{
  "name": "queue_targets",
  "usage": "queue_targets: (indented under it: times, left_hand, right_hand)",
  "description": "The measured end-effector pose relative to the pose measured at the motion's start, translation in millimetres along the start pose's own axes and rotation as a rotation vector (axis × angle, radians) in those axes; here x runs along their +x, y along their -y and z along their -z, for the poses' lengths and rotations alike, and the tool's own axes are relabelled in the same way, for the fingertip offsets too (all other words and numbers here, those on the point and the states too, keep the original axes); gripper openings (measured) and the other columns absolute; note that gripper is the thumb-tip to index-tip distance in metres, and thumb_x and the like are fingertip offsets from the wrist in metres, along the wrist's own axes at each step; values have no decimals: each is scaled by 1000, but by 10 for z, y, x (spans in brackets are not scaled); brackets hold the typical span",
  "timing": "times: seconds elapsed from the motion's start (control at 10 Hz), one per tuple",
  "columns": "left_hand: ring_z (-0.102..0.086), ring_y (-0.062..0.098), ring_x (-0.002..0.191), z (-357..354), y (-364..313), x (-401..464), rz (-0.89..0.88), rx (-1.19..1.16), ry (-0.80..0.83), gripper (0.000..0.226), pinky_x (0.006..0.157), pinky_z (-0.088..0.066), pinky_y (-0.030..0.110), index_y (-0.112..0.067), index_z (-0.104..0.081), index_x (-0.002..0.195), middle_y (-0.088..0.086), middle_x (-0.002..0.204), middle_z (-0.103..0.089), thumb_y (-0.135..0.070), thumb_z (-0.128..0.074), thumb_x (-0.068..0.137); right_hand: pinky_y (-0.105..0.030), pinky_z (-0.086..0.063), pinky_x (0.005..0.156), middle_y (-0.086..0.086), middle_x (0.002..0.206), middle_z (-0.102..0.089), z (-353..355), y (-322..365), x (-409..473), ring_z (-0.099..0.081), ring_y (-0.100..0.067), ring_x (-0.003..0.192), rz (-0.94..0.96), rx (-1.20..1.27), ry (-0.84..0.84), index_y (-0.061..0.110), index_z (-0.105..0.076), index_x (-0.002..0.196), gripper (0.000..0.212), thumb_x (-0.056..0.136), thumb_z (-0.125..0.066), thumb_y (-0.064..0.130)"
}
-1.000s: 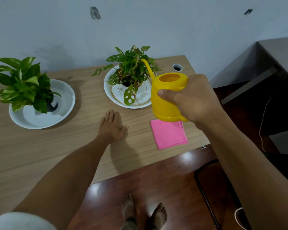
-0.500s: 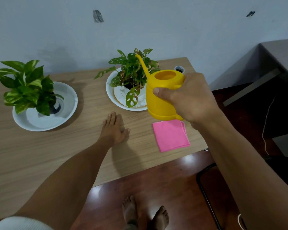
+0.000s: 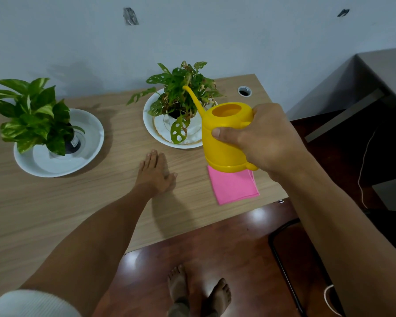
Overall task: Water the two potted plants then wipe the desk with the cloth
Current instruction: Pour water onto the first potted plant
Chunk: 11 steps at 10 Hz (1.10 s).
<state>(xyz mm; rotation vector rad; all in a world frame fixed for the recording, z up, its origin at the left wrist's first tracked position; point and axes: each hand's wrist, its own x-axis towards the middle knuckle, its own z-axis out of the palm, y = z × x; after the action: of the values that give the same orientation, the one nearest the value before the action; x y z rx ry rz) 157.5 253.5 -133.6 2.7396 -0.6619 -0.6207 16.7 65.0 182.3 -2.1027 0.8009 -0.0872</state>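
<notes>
My wooden desk point(image 3: 55, 209) stands against a pale blue-grey wall point(image 3: 215, 37) that carries two dark scuffs above it. Below the desk's near edge the floor point(image 3: 215, 245) is glossy reddish-brown and throws back bright spots of light. Right of the desk stands a grey cabinet point(image 3: 375, 72).
</notes>
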Motion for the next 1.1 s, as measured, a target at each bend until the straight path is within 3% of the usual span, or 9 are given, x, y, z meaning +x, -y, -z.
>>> queue_targets:
  times: [0.1,0.3,0.4,0.6,0.8,0.9,1.0,1.1]
  left_hand:
    - [10,27,157,3,-7,-7,3,3,5,94,127,1,47,-13,-1,163,12,170,10,-65,-41,96]
    - [9,27,157,9,-15,-30,-6,-18,-4,92,127,1,48,-13,-3,163,13,170,8,-64,-42,96]
    - [9,27,157,13,-17,-31,-6,-14,-3,92,127,1,48,-14,-3,163,13,170,8,-64,-41,96]
    - [12,25,157,16,-17,-10,6,1,16,93,127,2,47,-15,0,163,11,170,11,-66,-40,96]
    - [13,25,157,13,-1,3,7,5,18,93,127,2,46,-16,0,163,10,170,11,-67,-40,95]
    - [11,25,157,7,-1,-5,-2,-4,4,93,126,2,47,-15,-2,163,11,170,9,-66,-41,95]
    - [9,27,157,10,-3,-5,-5,-10,-4,93,126,1,47,-14,-3,163,12,170,8,-66,-42,95]
    - [8,27,157,9,-3,-6,-4,-11,-7,94,126,0,48,-13,-3,163,13,170,7,-66,-41,95]
  right_hand:
    - [-35,-48,67,-8,97,-70,40,-39,4,-68,-26,89,5,-9,-10,16,-66,97,48,71,-91,47]
    - [-27,-41,55,7,75,-62,127,-78,10,-60,-10,69,34,-15,-51,30,-56,73,37,72,-91,43]
    - [-35,-50,62,-2,82,-65,149,-82,43,-64,-17,74,34,-23,-76,21,-59,79,41,71,-91,46]
    - [-26,-39,55,4,73,-57,140,-44,112,-55,-13,63,60,26,-102,24,-55,77,41,71,-91,43]
    - [-26,-38,56,4,74,-56,94,43,162,-56,-13,65,81,38,-97,23,-54,79,43,72,-91,42]
    - [-32,-49,64,-1,86,-65,68,86,168,-65,-20,80,83,31,-88,21,-62,86,40,71,-91,43]
    - [-44,-59,80,-11,108,-70,48,133,149,-69,-28,99,66,25,-87,9,-66,112,61,70,-92,45]
    - [-47,-60,81,-14,112,-69,44,151,138,-69,-31,100,57,9,-66,7,-66,116,66,70,-91,46]
